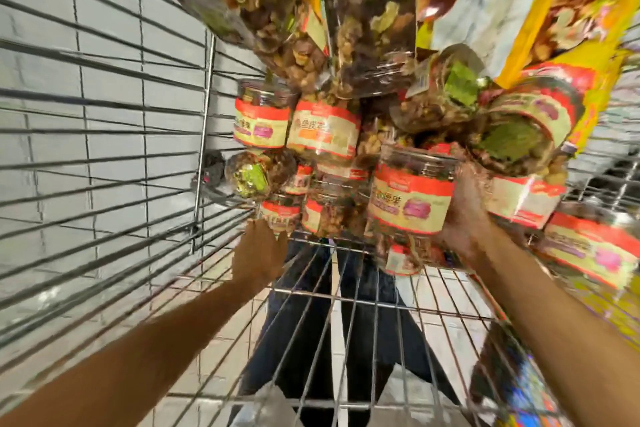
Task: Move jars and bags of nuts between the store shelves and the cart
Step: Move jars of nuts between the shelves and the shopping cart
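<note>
I look down into a wire cart (pixel 104 135) heaped with clear jars of nuts that carry red and cream labels. My right hand (pixel 465 208) grips one such jar (pixel 410 199) by its right side, near the middle of the pile. My left hand (pixel 258 255) reaches in at the lower left, its fingers on a smaller jar (pixel 280 213); its fingertips are hidden, so the hold is unclear. Clear bags of nuts (pixel 353 21) and a yellow printed bag (pixel 581 31) lie at the far end.
More jars (pixel 261 114) (pixel 323 130) lie on their sides across the pile, and one lies at the right (pixel 588 248). The cart's wire walls rise on the left and right. Through the mesh floor (pixel 346 322) I see dark trousers and pale floor tiles.
</note>
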Available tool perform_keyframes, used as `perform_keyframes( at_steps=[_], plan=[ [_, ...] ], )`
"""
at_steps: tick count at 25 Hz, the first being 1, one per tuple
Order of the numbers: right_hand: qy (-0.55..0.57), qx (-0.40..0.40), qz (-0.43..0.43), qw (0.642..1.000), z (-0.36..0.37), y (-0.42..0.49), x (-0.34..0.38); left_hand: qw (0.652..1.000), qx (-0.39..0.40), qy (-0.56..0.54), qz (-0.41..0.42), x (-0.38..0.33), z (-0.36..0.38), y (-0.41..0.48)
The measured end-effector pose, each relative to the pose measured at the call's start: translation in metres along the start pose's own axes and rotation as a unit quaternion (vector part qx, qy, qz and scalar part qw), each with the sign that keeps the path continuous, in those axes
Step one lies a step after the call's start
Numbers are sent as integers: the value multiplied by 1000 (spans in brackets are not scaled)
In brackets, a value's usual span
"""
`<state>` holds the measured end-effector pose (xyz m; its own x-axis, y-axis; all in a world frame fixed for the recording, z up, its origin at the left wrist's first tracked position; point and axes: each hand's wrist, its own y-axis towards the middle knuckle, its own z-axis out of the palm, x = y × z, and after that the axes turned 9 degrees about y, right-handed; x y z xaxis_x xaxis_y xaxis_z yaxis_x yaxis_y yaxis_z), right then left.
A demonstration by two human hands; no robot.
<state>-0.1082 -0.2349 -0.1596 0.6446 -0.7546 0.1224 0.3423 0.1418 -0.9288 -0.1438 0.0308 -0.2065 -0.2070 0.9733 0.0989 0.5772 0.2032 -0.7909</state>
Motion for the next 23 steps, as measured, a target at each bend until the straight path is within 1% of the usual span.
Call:
perform_keyframes(
  at_steps=[2, 3, 6, 7, 8, 10, 11, 12, 13, 14, 15, 17, 18, 21, 22, 23],
  plan=[
    [29, -1, 9, 1000, 4, 2, 2, 998, 36, -34, -25, 4, 8, 7],
    [28, -15, 13, 999, 4, 3, 1, 996, 48, -60, -34, 5, 9, 15],
    [34, -26, 42, 998, -9, 13, -4, 977, 56, -198, -47, -10, 4, 41],
    [30, -27, 39, 998, -9, 14, -4, 974, 53, -215, -47, -18, 2, 48],
    [25, -30, 37, 999, -10, 15, -4, 977, 54, -200, -42, -25, 1, 51],
    [18, -34, 45, 998, -9, 15, -6, 984, 103, -142, -25, -41, -7, 41],
    [12, -41, 45, 998, -9, 15, -7, 991, 112, -68, 17, -48, -14, 29],
    [8, -48, 41, 998, -8, 14, -7, 993, 56, 41, 94, -51, -17, 20],
    [5, -52, 38, 998, -7, 13, -6, 970, -38, 157, 180, -51, -21, 14],
    [6, -55, 36, 998, -5, 13, -6, 923, -128, 263, 250, -49, -28, 16],
    [6, -57, 35, 998, -4, 13, -6, 868, -172, 358, 297, -44, -36, 23],
    [4, -56, 41, 998, -3, 14, -5, 775, -179, 517, 316, -32, -49, 40],
    [2, -58, 41, 998, -2, 15, -5, 743, -184, 561, 315, -27, -50, 46],
    [16, -63, 37, 997, -5, 19, -5, 701, -175, 629, 288, -26, -48, 50],
    [21, -61, 37, 997, -6, 19, -7, 693, -183, 639, 279, -28, -47, 51],
    [20, -61, 36, 997, -6, 20, -7, 693, -190, 636, 281, -30, -45, 51]
  ],
)
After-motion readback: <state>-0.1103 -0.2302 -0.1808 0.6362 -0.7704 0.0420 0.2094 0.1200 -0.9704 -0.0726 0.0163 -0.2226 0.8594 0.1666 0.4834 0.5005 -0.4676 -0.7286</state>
